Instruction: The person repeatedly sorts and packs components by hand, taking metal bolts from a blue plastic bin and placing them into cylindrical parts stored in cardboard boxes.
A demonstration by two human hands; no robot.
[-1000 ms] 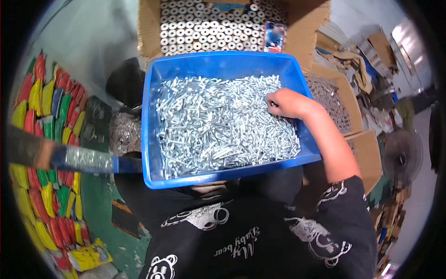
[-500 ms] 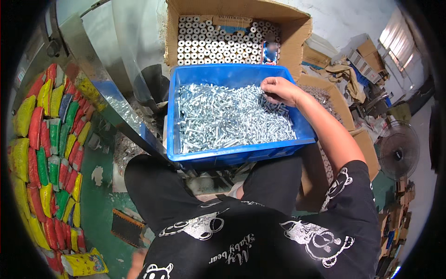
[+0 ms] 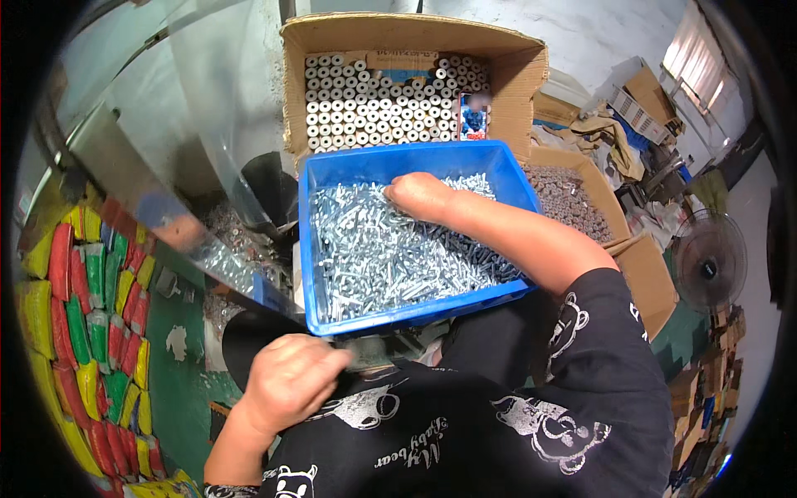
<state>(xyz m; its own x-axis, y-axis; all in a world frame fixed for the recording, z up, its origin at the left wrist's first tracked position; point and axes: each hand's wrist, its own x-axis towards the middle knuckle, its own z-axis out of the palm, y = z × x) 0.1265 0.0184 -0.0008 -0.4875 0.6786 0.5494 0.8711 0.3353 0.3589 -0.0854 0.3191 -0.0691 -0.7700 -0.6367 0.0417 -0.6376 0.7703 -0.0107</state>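
Observation:
A blue plastic bin [image 3: 423, 319] holds a thick layer of small silvery metal rods [image 3: 382, 261], perhaps pins or screws. Over the far middle of that layer, my right hand [image 3: 419, 197] is curled with its fingers down against the rods. What its fingertips hold, if anything, is hidden. My left hand [image 3: 295, 378] hangs in front of the bin's near left corner, above my lap. Its fingers are folded in, and I cannot see whether something is inside them.
Behind the bin stands a cardboard box [image 3: 415, 26] with rows of white ring-ended cylinders [image 3: 357, 108]. To the right are an open carton [image 3: 594, 178] of small parts and a fan [image 3: 708, 266]. A metal chute [image 3: 158, 195] and stacked coloured bags [image 3: 91, 324] are at left.
My right hand has moved left across the bin, from its right side to the far middle. My left hand has risen from the lower edge toward the bin. The view has shifted slightly.

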